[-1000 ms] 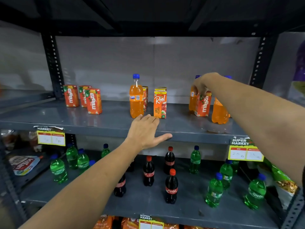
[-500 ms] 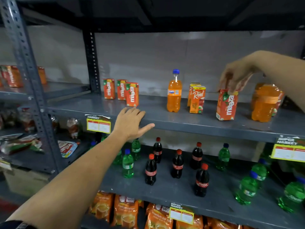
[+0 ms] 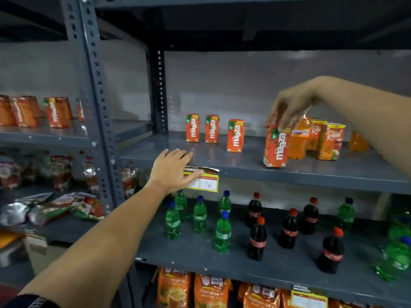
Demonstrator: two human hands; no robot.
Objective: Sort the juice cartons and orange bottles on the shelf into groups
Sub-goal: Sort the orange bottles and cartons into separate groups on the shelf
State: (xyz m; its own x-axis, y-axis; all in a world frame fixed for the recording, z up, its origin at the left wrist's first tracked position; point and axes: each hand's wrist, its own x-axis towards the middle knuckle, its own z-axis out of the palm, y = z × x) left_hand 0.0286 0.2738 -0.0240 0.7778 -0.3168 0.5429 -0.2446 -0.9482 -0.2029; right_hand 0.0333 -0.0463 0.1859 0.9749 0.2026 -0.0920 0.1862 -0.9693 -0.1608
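Pinching the top of a Maaza carton (image 3: pixel 276 150) right of centre, your right hand (image 3: pixel 291 107) keeps its fingers (image 3: pixel 272 118) clamped on it at the shelf (image 3: pixel 244 168) front. Three matching cartons (image 3: pixel 212 132) stand centre-frame; an orange bottle (image 3: pixel 299 141) and Real cartons (image 3: pixel 331 142) crowd behind. Your left hand (image 3: pixel 172 170), fingers spread and grasping nothing, rests on the shelf edge over a price tag (image 3: pixel 206 181).

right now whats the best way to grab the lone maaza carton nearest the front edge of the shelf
Take the Maaza carton by its top, pinching the two broad faces from above, as the right hand is doing. It stands upright, slightly tilted, near the shelf edge, with nothing above it. An orange bottle crowds its right side, so coming in from the side is tighter.
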